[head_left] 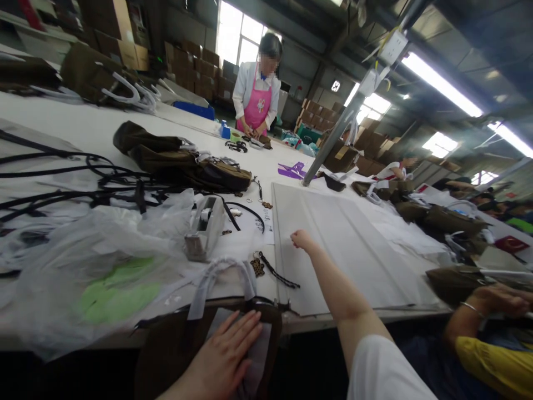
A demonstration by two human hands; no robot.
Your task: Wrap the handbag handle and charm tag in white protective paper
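Note:
My left hand lies flat, fingers stretched out, on a grey sheet over the front of a dark brown bag at the table's near edge. The bag's handle is wrapped in white material and stands up above it. My right hand is closed, held over a large white board; whatever its fingers hold, if anything, is too small to name. Between the hands lie a black braided cord and a brown patterned tag.
A tape dispenser, plastic wrap and black straps lie on the left. Brown bags sit beyond. A metal pole rises behind the board. One person works across the table; another's arms are at right.

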